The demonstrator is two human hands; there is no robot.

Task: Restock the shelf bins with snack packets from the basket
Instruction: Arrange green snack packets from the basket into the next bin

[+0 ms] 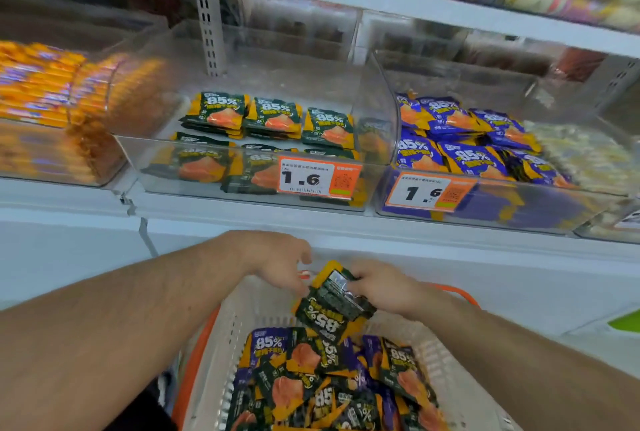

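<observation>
The basket (214, 361), white mesh with an orange rim, sits nearest, heaped with green and purple snack packets (332, 382) lying jumbled at all angles. Just above its far edge both hands meet over a small stack of green packets (334, 299). The right hand (382, 287) has its fingers curled round the stack's right side, and the left hand (280, 266) pinches its left end, likely squaring the packets so they go in as a neat pile. Beyond the basket, on the shelf above, the clear middle bin (249, 167) holds green packets in tidy rows, with room behind them, so that seems the target. Right of it, the neighbouring bin (519, 202) is piled with purple packets. Each bin carries an orange price tag (318, 176) on its front wall.
</observation>
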